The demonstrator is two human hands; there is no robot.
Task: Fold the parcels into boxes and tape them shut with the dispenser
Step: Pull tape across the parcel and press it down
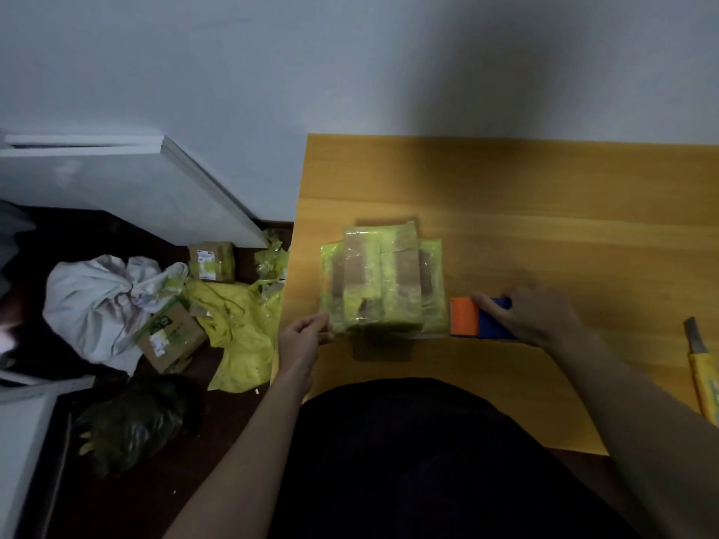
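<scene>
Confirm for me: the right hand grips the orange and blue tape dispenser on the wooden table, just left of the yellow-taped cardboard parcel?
Not quite. The head view shows the right hand gripping the orange and blue tape dispenser on the wooden table, but it sits just right of the yellow-taped cardboard parcel, not left. The left hand is at the parcel's left near corner.

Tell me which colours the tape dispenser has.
The tape dispenser is orange and blue, seen in the head view.

left grip [305, 336]: fingers curled, pinching | right grip [533, 315]: palm down, fingers curled, grasping
</scene>
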